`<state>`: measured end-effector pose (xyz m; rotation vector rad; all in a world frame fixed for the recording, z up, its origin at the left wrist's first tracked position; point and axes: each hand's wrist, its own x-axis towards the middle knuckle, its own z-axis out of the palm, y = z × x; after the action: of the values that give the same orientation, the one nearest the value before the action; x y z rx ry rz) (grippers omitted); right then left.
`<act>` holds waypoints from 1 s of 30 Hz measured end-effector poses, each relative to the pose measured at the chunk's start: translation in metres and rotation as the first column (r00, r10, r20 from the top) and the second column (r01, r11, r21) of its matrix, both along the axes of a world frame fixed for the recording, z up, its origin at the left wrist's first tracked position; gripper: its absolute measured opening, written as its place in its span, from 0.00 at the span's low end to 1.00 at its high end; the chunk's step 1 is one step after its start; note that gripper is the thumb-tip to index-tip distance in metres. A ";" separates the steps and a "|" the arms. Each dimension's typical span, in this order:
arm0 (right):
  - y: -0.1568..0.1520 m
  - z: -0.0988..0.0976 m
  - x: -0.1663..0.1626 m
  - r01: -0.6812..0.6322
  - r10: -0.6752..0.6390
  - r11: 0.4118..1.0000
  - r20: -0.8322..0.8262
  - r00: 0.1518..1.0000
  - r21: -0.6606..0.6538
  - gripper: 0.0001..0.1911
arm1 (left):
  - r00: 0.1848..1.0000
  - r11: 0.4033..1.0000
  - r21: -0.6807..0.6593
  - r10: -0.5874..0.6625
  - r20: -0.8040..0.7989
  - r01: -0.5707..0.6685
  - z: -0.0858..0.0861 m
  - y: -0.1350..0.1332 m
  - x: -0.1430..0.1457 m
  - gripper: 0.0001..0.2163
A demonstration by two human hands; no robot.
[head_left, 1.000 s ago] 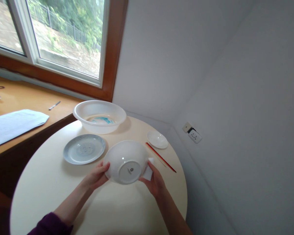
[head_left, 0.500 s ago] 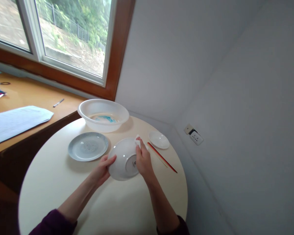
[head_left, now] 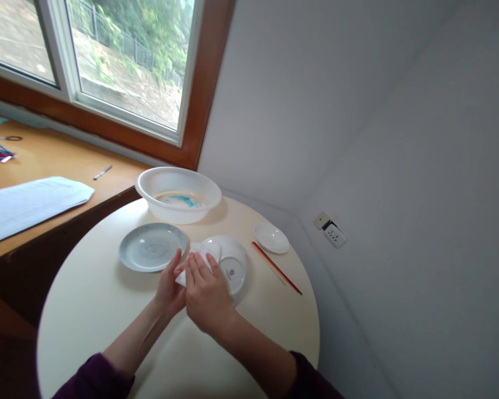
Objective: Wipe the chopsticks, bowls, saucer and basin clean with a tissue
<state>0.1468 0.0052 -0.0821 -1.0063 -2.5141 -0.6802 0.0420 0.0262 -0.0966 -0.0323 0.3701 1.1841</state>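
Head view: upturned white bowl (head_left: pixel 234 271); right hand (head_left: pixel 205 293) flat, pressing tissue (head_left: pixel 199 252) on it; left hand (head_left: pixel 170 284) grips rim; basin (head_left: pixel 178 215) holds bluish water.

Soft daylight from the window (head_left: pixel 120 66) at left, faint shadows, wide-angle edge distortion.

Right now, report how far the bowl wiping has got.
Done: the base of the white bowl looks clean. In hand: it lies upside down, right hand pressing a white cloth on its outside, left hand steadying its edge. Left, probably: the grey plate, saucer and chopsticks, untouched beside it.
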 end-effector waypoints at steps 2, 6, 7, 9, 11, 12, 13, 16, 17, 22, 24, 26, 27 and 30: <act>-0.006 -0.008 0.004 -0.080 0.078 0.996 0.038 0.996 0.038 0.23 | 0.998 0.998 0.009 -0.056 -0.011 0.056 -0.001 0.001 -0.003 0.21; -0.016 -0.021 0.024 -0.209 0.202 0.974 0.085 0.976 0.082 0.24 | 0.986 0.985 0.048 -0.168 -0.013 0.168 -0.001 0.003 -0.004 0.20; -0.017 -0.023 0.032 -0.239 0.231 0.967 0.089 0.969 0.093 0.23 | 0.985 0.984 0.057 -0.171 -0.012 0.172 -0.001 0.003 -0.004 0.20; -0.018 -0.027 0.051 -0.310 0.301 0.942 0.084 0.950 0.126 0.22 | 0.988 0.985 0.078 -0.153 -0.008 0.153 -0.002 0.003 -0.002 0.19; -0.020 -0.030 0.071 -0.381 0.374 0.910 0.074 0.924 0.164 0.20 | 0.991 0.988 0.085 -0.131 -0.001 0.131 -0.004 0.003 0.000 0.19; -0.021 -0.030 0.081 -0.398 0.392 0.902 0.067 0.917 0.168 0.19 | 0.992 0.989 0.079 -0.129 0.005 0.129 -0.005 0.004 0.000 0.20; -0.023 -0.031 0.090 -0.401 0.397 0.901 0.055 0.916 0.168 0.19 | 0.991 0.989 0.070 -0.130 0.011 0.129 -0.007 0.004 0.000 0.20; -0.027 -0.030 0.107 -0.340 0.354 0.922 -0.049 0.934 0.184 0.20 | 0.991 0.990 0.058 -0.129 0.032 0.127 -0.012 0.007 0.000 0.19; -0.027 -0.030 0.109 -0.304 0.329 0.932 -0.108 0.938 0.198 0.22 | 0.992 0.991 0.058 -0.122 0.039 0.120 -0.014 0.007 0.000 0.19; -0.017 -0.015 0.093 -0.024 0.058 0.997 -0.493 0.868 0.075 0.30 | 0.993 0.992 0.065 -0.113 0.038 0.110 -0.026 0.010 0.004 0.18; -0.012 -0.007 0.079 0.019 -0.010 1.000 -0.548 0.836 0.011 0.29 | 0.990 0.987 0.080 -0.140 0.023 0.137 -0.029 0.010 0.008 0.18; -0.009 -0.001 0.066 -0.006 0.005 1.000 -0.492 0.871 0.000 0.27 | 0.986 0.982 0.092 -0.167 0.013 0.165 -0.031 0.010 0.010 0.19; -0.010 0.001 0.059 -0.028 0.024 1.000 -0.444 0.896 -0.002 0.26 | 0.985 0.981 0.097 -0.172 0.013 0.170 -0.031 0.010 0.011 0.20; -0.016 0.000 0.048 -0.085 0.070 0.996 -0.340 0.938 -0.031 0.24 | 0.988 0.984 0.090 -0.157 0.006 0.155 -0.030 0.010 0.009 0.21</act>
<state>0.1952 -0.0108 -0.0825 -0.9426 -2.2604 -0.3885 0.0506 0.0362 -0.1267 0.0658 0.3026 1.0436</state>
